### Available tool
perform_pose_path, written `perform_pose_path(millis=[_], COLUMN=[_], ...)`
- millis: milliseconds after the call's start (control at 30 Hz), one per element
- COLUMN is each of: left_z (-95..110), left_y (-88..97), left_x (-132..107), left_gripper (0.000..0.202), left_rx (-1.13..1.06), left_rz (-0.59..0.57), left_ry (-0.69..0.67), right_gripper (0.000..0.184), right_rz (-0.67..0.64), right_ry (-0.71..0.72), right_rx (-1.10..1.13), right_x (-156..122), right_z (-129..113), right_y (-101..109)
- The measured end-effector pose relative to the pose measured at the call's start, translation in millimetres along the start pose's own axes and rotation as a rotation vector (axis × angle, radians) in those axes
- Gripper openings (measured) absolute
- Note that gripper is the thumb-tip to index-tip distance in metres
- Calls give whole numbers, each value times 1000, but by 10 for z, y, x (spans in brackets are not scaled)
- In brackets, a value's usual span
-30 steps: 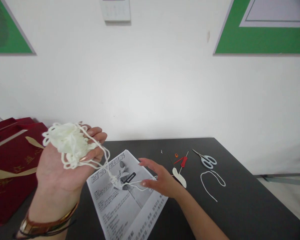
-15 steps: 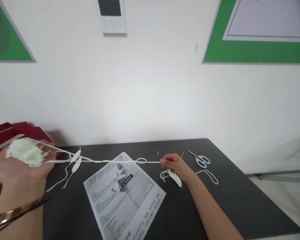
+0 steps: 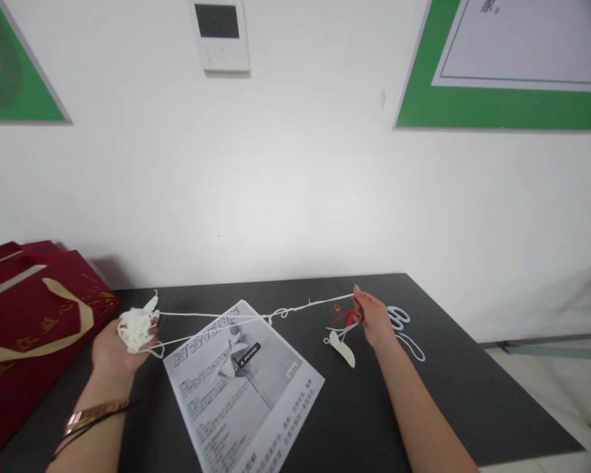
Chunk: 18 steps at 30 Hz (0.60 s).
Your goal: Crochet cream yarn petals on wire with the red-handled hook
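My left hand [image 3: 112, 348] rests on the dark table [image 3: 453, 394] at the left and is closed round a loose bundle of cream yarn [image 3: 134, 326]. Strands of the yarn [image 3: 256, 317] run taut from the bundle across the printed instruction sheet [image 3: 243, 384] to my right hand [image 3: 373, 318]. My right hand pinches the far end of the strand. Just below that hand lies a small cream leaf-shaped knitted piece [image 3: 341, 347]. A red-handled crochet hook [image 3: 345, 318] lies beside its fingers.
Light blue scissors [image 3: 400, 316] and a loose loop of cream yarn [image 3: 412, 345] lie right of my right hand. A small orange stitch marker [image 3: 337, 307] sits near the hook. A dark red gift bag [image 3: 24, 328] lies at the table's left end against the white wall.
My left hand came down from chest height to the table with the bundle. My right hand pulled the strand out rightwards, towards the scissors.
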<state>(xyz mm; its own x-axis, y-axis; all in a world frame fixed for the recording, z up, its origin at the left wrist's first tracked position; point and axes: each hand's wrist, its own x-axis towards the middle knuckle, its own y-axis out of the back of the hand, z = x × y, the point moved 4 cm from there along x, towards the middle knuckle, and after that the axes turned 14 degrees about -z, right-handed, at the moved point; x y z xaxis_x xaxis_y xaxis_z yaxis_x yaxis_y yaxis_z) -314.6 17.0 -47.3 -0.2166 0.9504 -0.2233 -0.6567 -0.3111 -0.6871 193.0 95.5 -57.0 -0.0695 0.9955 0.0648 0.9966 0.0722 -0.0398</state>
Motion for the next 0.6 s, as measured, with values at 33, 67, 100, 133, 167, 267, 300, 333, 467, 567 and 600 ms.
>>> perform_pose_path(millis=[33,67,100,133,167,267,300,333,467,567,600], left_z=[-5,-18,-47,-88,-144,-406,-514,-628,-1011,-1188,-1222], left_y=[-52,-121,-204,-297,-399,-742,-860,-973,-1340,-1557,-1629], left_x=[-2,-13,-30,-49,-68,-104,-108,-109,-84,-102,-126], left_gripper=[23,26,28,29,28,27,27,27,20,18,21], left_rx=[-3,15,37,46,53,77,82,90,111,81,70], left_rz=[-46,-106,-169,-223,-268,-373,-405,-437,-532,-610,-644], left_ry=[49,98,148,184,210,285,310,338,386,446,471], right_gripper=[47,47,46,45,43,29,23,18,26,37,45], right_rz=[-6,-19,-38,-60,-83,-160,-181,-196,-260,-442,-499], right_ry=[2,4,8,16,28,89,117,146,241,278,288], right_rx=[-17,-40,-69,-104,-144,-292,-346,-397,-558,-625,-637], right_x=[-5,-11,-17,-21,-25,-38,-48,-62,-153,-230,-251], right_z=[13,25,33,36,31,-22,-47,-70,-94,-27,-4], right_y=[-15,-40,-73,-114,-160,-328,-390,-453,-740,-1055,-1168])
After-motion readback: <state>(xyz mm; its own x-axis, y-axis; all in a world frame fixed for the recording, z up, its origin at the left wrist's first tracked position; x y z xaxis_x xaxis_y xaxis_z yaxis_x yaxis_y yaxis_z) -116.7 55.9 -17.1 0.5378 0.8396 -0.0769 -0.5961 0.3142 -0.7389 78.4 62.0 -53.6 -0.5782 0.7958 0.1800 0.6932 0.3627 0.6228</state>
